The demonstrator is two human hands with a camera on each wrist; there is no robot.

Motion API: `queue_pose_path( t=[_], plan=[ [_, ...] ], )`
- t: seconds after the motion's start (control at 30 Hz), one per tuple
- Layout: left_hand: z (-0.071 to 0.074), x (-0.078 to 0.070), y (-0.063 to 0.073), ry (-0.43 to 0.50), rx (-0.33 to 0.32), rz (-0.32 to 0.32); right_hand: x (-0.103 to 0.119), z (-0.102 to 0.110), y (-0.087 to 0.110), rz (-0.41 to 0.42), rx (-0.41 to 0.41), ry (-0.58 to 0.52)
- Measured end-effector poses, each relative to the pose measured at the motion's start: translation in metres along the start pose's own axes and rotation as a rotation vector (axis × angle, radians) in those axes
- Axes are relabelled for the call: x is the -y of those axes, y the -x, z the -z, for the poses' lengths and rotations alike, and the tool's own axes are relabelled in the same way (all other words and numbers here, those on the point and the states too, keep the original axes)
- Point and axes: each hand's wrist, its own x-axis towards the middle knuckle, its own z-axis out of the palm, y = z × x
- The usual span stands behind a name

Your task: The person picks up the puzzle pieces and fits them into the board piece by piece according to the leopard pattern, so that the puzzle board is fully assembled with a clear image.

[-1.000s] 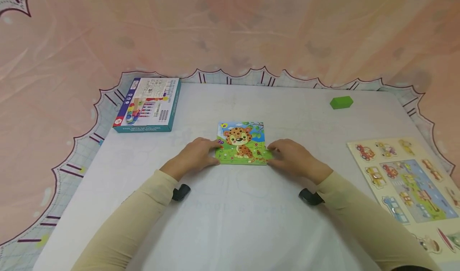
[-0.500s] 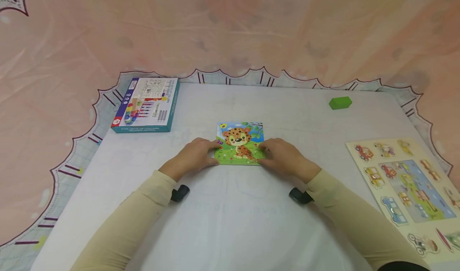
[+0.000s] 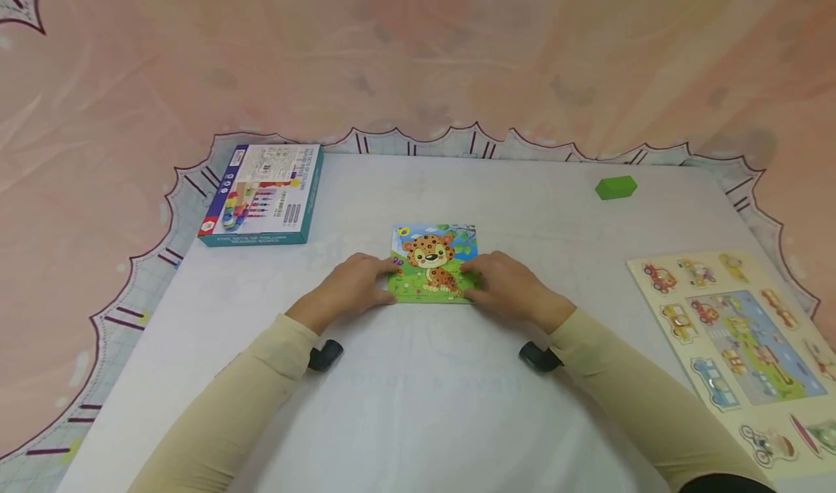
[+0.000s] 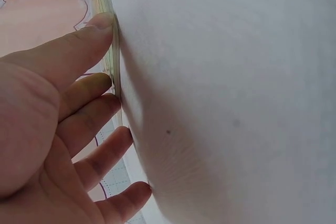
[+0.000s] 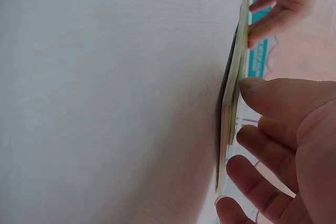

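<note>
A small square puzzle (image 3: 424,282) with a cartoon leopard on grass lies flat on the white table in the head view. My left hand (image 3: 346,290) touches its left edge with thumb and fingertips. In the left wrist view the fingers are spread and nearly straight, the thumb (image 4: 86,51) against the layered edge (image 4: 115,51). Over the puzzle's lower right part, my right hand (image 3: 512,287) rests its thumb and forefinger. The right wrist view shows that thumb (image 5: 268,95) touching an upper layer (image 5: 235,93), the other fingers loosely extended. The right fingers hide the puzzle's lower right corner.
A flat box (image 3: 268,195) with a teal side lies at the back left of the table (image 3: 418,420). At the back right sits a green block (image 3: 616,187). A larger vehicle puzzle board (image 3: 660,311) lies at the right, beside the right forearm.
My right hand has moved left, from the puzzle's right side onto its lower right part. A part that stuck out on the right now lines up with the rest. The left hand has hardly moved.
</note>
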Motion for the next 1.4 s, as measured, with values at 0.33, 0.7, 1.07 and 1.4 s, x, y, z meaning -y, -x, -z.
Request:
queue_pose_path(
  t=[0.33,0.7,1.07,1.4],
  plan=[
    [0.002,0.001,0.001,0.000,-0.002,-0.013,0.003,0.002,-0.005,-0.031,0.035,0.002],
    [0.004,0.000,0.002,-0.007,0.000,-0.020,0.001,0.001,-0.007,-0.001,0.030,-0.016],
    [0.004,0.000,0.001,-0.012,-0.003,-0.022,0.000,0.003,-0.011,0.008,0.039,-0.057],
    [0.004,0.005,0.002,-0.019,-0.003,-0.023,-0.003,0.008,-0.007,-0.058,0.061,-0.051]
  ],
)
